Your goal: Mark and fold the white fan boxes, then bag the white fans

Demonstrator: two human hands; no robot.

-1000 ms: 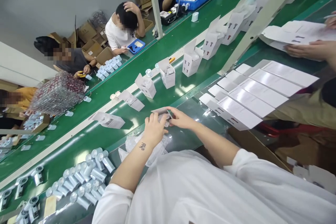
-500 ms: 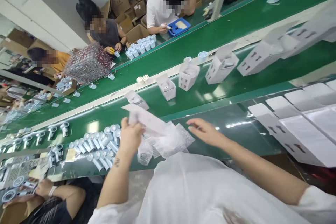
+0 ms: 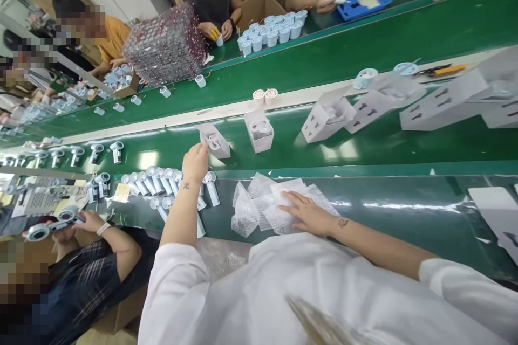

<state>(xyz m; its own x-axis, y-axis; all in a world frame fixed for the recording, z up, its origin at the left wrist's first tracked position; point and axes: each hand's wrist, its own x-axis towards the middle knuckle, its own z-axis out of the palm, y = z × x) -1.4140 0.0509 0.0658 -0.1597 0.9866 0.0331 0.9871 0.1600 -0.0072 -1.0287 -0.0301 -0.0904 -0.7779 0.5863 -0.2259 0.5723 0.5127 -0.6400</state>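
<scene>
My left hand (image 3: 196,161) is at the near left edge of an open white box (image 3: 216,143) on the green belt, fingers bent against its side. A pale item shows inside the box; the fingertips are partly hidden. My right hand (image 3: 307,213) lies flat with fingers spread on a pile of clear bubble-wrap bags (image 3: 279,202) on the near bench. Beside my left forearm lie several light-blue hair-dryer-like bodies (image 3: 151,180), partly covered by the arm. Another open white box (image 3: 259,130) stands just to the right on the belt.
More open white boxes (image 3: 327,117) line the belt to the right. Two round cream parts (image 3: 265,97) sit on the white divider. Light-blue cups (image 3: 271,32) stand by co-workers across the line. A co-worker at my left holds a blue device (image 3: 52,223).
My left hand has carried the white box from above the bags onto the belt. My right hand has come down onto the bubble-wrap bags. The view has shifted left and down.
</scene>
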